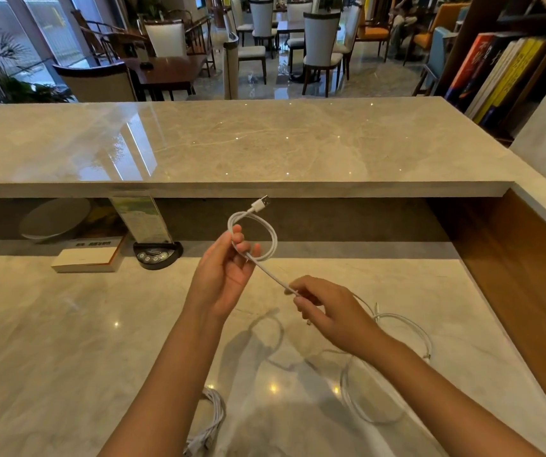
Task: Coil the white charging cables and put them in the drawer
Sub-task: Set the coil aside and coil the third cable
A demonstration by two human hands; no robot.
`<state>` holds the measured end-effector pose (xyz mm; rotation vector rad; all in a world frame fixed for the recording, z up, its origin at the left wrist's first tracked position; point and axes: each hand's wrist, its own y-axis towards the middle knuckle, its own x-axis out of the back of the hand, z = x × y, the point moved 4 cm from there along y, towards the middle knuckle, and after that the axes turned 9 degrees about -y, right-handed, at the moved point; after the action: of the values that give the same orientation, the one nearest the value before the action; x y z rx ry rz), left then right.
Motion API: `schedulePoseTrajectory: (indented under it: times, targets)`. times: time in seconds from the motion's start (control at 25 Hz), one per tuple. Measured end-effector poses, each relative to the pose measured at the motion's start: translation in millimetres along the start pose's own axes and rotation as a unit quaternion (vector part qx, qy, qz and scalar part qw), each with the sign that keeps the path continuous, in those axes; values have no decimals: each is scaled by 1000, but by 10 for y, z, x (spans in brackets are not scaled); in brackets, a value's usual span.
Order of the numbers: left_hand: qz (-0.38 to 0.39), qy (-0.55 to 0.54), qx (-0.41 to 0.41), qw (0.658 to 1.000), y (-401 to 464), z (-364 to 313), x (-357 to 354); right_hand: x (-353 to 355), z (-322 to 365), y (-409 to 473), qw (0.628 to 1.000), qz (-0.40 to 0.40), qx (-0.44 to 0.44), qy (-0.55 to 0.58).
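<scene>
Marble desk [67, 324] | left hand [228, 272] holds white cable [273, 235] loop | right hand [324, 308] pinches its trailing length

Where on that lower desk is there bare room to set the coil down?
Bare marble lies left of the left hand, between the book and the cable bundle at the near edge. Right of the right hand it is crowded with loose cable.
</scene>
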<state>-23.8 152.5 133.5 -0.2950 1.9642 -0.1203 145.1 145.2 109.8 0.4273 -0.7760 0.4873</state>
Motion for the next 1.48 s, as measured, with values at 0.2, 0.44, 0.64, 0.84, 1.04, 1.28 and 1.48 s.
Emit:
schedulePoseTrajectory:
  times: [0.2,0.44,0.64,0.84,1.04,1.28,1.48]
  targets:
    - [21,-58,27,998,-22,-44,-28,82,-461,18,985,154,-72,16]
    - [17,-78,55,995,-96,-1,-34,574,-653,207,989,-7,-149,20]
    - [4,-74,70,995,-125,81,50,1257,-303,323,967,-231,-59,87]
    - [8,-70,68,995,-125,107,37,1335,-150,155,945,-321,11,55]
    - [20,-83,75,994,-108,138,43,1124,-119,15,915,-343,183,-112]
    - [13,-54,73,996,-96,135,130,993,-521,-78,895,-329,116,-279]
    - [30,-34,99,994,-101,233,125,1164,-363,-5,929,-297,-75,210]
